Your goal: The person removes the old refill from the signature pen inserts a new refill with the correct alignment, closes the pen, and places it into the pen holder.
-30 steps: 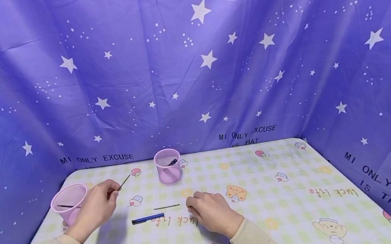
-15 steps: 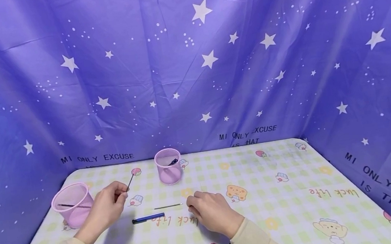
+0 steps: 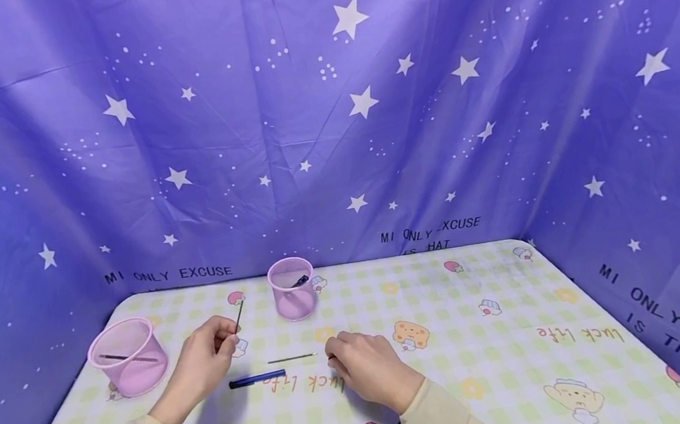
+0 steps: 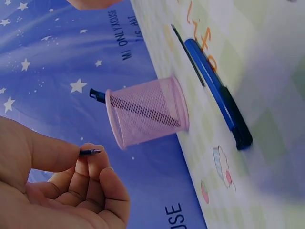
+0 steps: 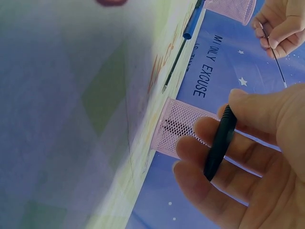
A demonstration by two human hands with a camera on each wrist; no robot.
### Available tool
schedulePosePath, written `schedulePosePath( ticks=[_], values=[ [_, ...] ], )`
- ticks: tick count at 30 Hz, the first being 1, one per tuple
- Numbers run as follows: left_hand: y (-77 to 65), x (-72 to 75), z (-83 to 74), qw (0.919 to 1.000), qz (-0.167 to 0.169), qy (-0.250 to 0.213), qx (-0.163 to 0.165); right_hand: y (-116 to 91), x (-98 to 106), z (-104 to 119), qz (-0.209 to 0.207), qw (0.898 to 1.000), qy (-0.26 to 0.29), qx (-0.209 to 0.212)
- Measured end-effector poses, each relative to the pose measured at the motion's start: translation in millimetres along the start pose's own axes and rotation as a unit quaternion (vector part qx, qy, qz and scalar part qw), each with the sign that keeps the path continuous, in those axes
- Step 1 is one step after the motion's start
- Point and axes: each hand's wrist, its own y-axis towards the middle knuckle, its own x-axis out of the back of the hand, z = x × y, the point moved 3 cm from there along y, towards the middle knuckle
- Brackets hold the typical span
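My left hand (image 3: 195, 360) pinches a thin dark pen refill (image 3: 239, 318) between thumb and fingertip, raised above the table. In the left wrist view the tip of this refill (image 4: 90, 152) pokes out from the pinch. My right hand (image 3: 368, 367), low over the cloth, grips a short dark tapered pen piece (image 5: 220, 143) with a ribbed end, which the head view hides. Between the hands lie a second refill (image 3: 292, 358) and a blue pen barrel (image 3: 265, 377) with a black clip end, the refill just beyond the barrel.
A pink mesh cup (image 3: 121, 377) at the left holds a thin dark stick. Another pink mesh cup (image 3: 294, 306) stands near the back edge with a dark pen (image 3: 300, 282) leaning inside. Behind the table (image 3: 502, 390) hangs a purple star-print curtain (image 3: 305, 138).
My left hand has moved right, away from the left cup, and the pinched refill has tilted from slanted to more upright. My right hand and the things lying on the table have stayed put.
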Motion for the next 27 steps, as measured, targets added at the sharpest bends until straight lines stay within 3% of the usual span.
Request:
schedulePosePath(
  ticks=[13,27],
  values=[
    [-2.4,-13.7,-5.8,0.9984,0.017,-0.052,0.016,0.0,-0.1,0.9,0.006,1.000,0.001,-0.005],
    [-1.3,-25.2,-11.4,0.9941,0.023,-0.105,0.009,0.2,-1.7,1.9,0.008,1.000,-0.001,-0.003]
  ],
)
